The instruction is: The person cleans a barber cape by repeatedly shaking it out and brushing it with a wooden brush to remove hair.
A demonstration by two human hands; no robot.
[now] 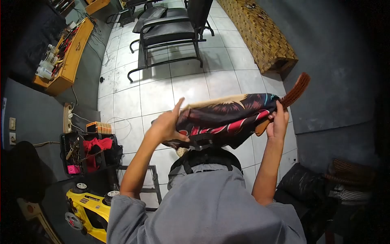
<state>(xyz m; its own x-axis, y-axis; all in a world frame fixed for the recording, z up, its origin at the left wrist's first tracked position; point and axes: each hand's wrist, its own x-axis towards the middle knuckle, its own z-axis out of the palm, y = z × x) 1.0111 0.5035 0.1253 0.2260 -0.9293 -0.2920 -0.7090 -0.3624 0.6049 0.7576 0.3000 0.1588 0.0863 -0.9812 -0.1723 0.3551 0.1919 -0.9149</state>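
Note:
A dark cloth (227,120) printed with palm-like leaves in red, cream and blue is stretched sideways in front of my body, above the tiled floor. At its left end my left hand (164,126) supports it, index finger stretched up and thumb over the near side; the other fingers are hidden. My right hand (278,122) is closed at the right end, pinching the cloth together with a brown brush. The brush's ribbed, bristly head (297,88) sticks out up and to the right, and a smooth orange-brown part (262,128) shows below the hand.
A black reclining chair (170,32) stands ahead on white tiles. Along the right wall lies a woven bench (260,28). To the left are a wooden shelf (75,57) with bottles, a black toolbox (69,154) and a yellow toy-like car (87,207). Folded textiles (349,179) lie lower right.

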